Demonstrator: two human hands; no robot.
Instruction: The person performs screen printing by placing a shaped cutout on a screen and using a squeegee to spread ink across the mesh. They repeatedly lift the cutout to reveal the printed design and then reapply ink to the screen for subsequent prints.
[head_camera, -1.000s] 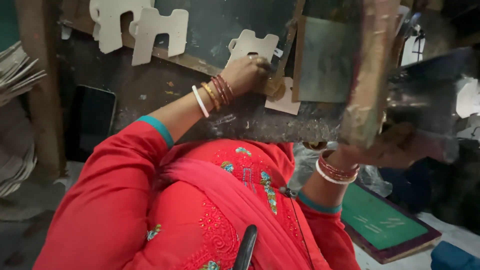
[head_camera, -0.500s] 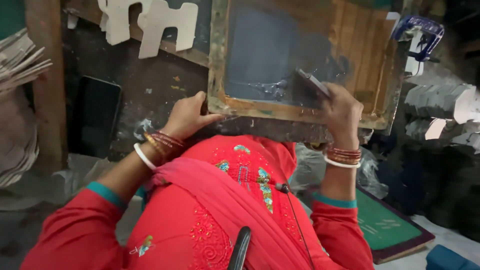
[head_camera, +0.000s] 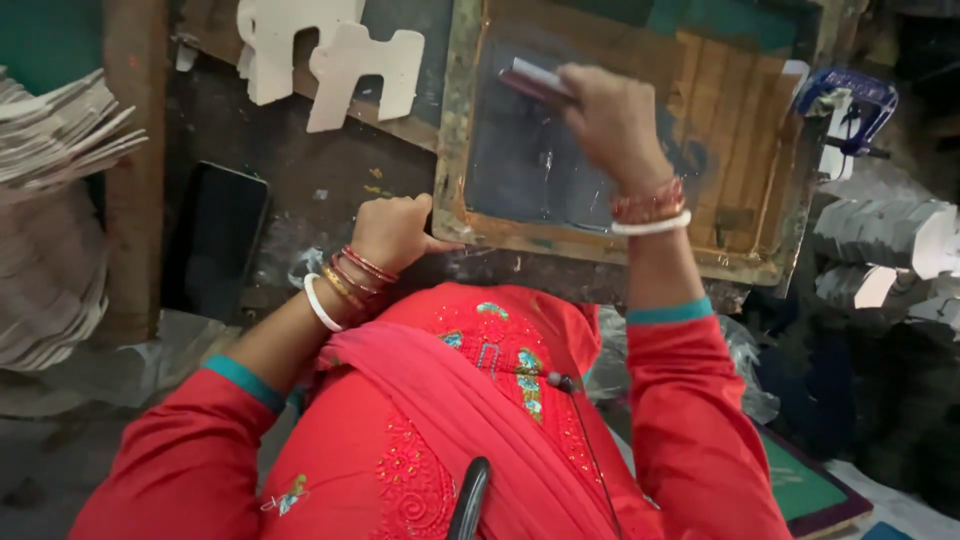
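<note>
Dark, stained bench (head_camera: 300, 170) carries a wooden printing frame (head_camera: 600, 245); the right hand (head_camera: 610, 120) grips a squeegee (head_camera: 535, 80) on its mesh; the left hand (head_camera: 395, 230), curled closed, presses the frame's near corner.

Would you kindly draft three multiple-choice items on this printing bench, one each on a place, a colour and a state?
1. Where does the left hand rest?
A. at the near left corner of the wooden screen frame
B. on the paper stack
C. on the blue clamp

2. What colour are the cut-out cards lying past the frame?
A. green
B. white
C. red

3. How does the right hand stand?
A. open and flat on the mesh
B. off the frame
C. shut on the squeegee

Answers:
1 A, the fingers curl against the frame's near left corner.
2 B, the shaped cards show white against the dark bench.
3 C, the fingers wrap the squeegee over the dark mesh.
</note>
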